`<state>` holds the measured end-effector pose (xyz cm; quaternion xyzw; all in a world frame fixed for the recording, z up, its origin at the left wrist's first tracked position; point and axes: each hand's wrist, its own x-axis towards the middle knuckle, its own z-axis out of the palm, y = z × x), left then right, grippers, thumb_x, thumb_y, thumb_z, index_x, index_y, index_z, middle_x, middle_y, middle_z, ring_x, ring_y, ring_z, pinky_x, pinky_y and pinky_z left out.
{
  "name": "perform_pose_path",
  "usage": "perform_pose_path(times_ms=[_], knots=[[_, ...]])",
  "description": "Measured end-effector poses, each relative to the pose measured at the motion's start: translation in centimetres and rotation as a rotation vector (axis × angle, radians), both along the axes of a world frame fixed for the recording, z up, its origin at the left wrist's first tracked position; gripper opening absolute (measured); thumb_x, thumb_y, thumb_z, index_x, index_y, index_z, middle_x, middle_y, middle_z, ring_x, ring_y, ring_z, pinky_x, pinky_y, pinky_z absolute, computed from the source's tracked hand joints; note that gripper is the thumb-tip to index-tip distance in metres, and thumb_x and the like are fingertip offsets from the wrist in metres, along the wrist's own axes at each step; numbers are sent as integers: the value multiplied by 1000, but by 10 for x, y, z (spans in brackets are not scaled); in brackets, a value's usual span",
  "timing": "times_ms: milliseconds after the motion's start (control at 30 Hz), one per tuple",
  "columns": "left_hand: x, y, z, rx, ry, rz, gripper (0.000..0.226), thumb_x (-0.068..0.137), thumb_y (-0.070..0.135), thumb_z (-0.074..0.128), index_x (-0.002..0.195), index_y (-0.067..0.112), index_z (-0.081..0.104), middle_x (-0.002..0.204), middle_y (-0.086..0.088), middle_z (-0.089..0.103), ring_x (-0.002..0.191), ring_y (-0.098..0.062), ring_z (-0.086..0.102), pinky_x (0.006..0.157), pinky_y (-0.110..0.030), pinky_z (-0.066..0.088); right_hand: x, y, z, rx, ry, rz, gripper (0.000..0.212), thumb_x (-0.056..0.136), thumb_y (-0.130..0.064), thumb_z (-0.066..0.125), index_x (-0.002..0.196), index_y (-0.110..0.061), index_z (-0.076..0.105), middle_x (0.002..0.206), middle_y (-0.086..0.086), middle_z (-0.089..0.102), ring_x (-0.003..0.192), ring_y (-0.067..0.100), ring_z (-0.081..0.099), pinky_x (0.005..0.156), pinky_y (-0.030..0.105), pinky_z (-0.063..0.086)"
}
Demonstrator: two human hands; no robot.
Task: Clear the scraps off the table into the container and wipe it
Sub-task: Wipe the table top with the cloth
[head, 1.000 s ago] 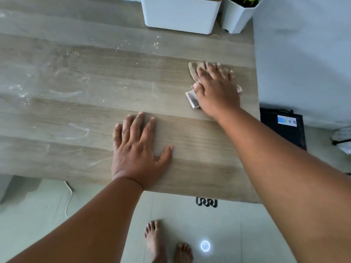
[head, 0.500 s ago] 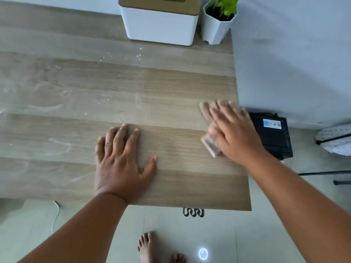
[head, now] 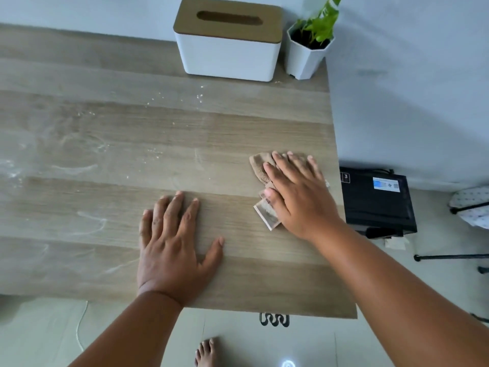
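My right hand (head: pixel 299 192) presses flat on a tan cloth (head: pixel 260 165) near the right edge of the wooden table (head: pixel 132 144); the cloth's folded corner sticks out under my thumb. My left hand (head: pixel 172 239) lies flat, fingers spread, on the table near its front edge, holding nothing. White smears and small crumbs (head: pixel 153 153) mark the table's left and middle. The white container with a slotted wooden lid (head: pixel 227 38) stands at the back.
A white pot with a green plant (head: pixel 308 49) stands at the table's back right corner. A black box (head: pixel 375 202) sits on the floor right of the table. My bare foot (head: pixel 206 353) shows below the front edge.
My right hand slid the cloth toward the front edge along the right side, then back a little toward the middle. My left hand stayed flat in place.
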<state>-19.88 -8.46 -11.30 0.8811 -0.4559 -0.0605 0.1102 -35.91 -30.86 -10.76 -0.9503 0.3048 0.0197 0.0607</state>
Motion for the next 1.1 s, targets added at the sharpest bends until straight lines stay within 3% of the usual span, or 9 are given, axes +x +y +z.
perform_pose_path(times_ms=[367,667,967,1100], knots=[[4,1,-9,-33,-22,-2,85,84,72,50,153,22,44,165,-7,31,158,-28,17,126,-56,14,90,-130,7,-54,-64,-563,55,105,-39,32,153,-12,40,166,13,29,151,36,26,121,54,22],[4,2,-10,-27,-22,-7,86,85,72,51,152,19,47,165,-8,32,158,-29,19,126,-56,15,48,-59,-4,-74,-73,-386,55,105,-38,37,155,-17,42,168,12,30,155,35,24,127,52,12],[4,-3,-2,18,-3,0,87,86,73,46,155,21,43,167,-8,30,158,-28,14,127,-55,11,113,-102,5,-36,-38,-541,55,102,-36,33,153,-15,40,166,13,29,151,40,25,124,60,16],[3,0,-2,37,3,-1,86,87,73,45,155,21,42,167,-7,28,159,-28,12,127,-55,10,88,-62,2,-1,-95,-350,54,101,-36,40,152,-18,46,167,9,31,154,35,24,126,56,15]])
